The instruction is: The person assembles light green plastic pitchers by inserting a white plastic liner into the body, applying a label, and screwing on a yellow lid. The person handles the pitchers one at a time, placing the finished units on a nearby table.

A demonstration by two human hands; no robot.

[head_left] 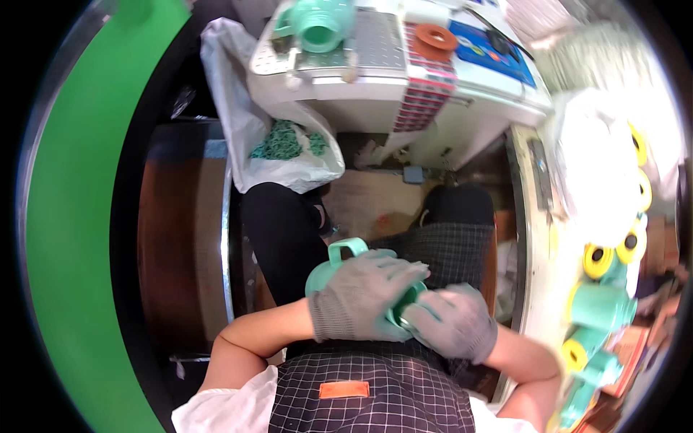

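Observation:
Across my lap lies a mint-green plastic jug (323,277) on its side, its loop handle up and its open mouth turned to the right. My left hand (361,292), in a grey knit glove, wraps over the jug's body and holds it. At the mouth's rim, my gloved right hand (453,321) is closed, fingertips against the edge. A small pale sliver shows under those fingertips, but blur hides what it is.
Ahead, another green jug (317,25) rests on a perforated metal plate (375,45), left of an orange tape roll (435,40). A white sack (289,173) holds green plastic shavings (281,142). Several green jugs with yellow rings (600,307) line the right. A green surface (72,216) runs along the left.

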